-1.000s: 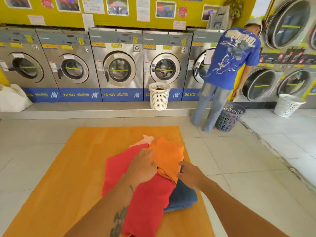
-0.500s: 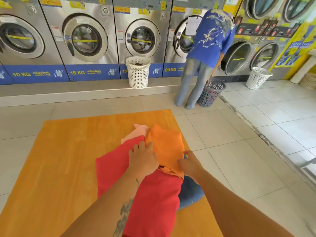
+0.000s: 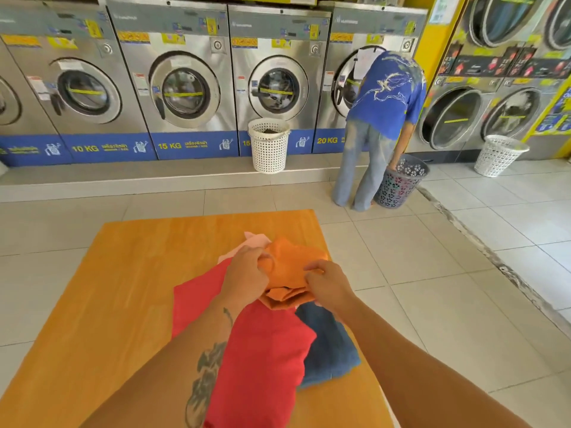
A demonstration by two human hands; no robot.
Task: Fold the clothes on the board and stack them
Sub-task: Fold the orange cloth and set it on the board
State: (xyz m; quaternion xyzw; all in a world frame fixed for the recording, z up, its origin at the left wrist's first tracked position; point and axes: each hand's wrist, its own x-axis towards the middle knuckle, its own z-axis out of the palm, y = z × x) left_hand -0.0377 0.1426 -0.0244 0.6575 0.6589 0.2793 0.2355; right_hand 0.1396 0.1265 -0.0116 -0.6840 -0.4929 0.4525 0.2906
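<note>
Since the earlier frames both hands have closed in on the orange cloth (image 3: 293, 264): the left hand (image 3: 247, 274), which lay flat on the red cloth (image 3: 262, 350), now sits at the orange cloth's left edge with fingers curled into its fabric, and the right hand (image 3: 327, 281) has come up from the side onto its near right part, fingers bent and pinching a fold. The orange cloth is bunched, its near edge folded over in layers, and lies on top of the pile toward the far right of the board (image 3: 123, 288). The red cloth spreads beneath it toward the viewer, partly under the left forearm. A blue cloth (image 3: 327, 347) lies just right of the red one, tucked under its edge. A pink cloth (image 3: 256, 239) pokes out beyond the left hand. Farther off, a person (image 3: 383, 118) bends over a dark basket (image 3: 401, 180) by the washers (image 3: 182, 81).
</note>
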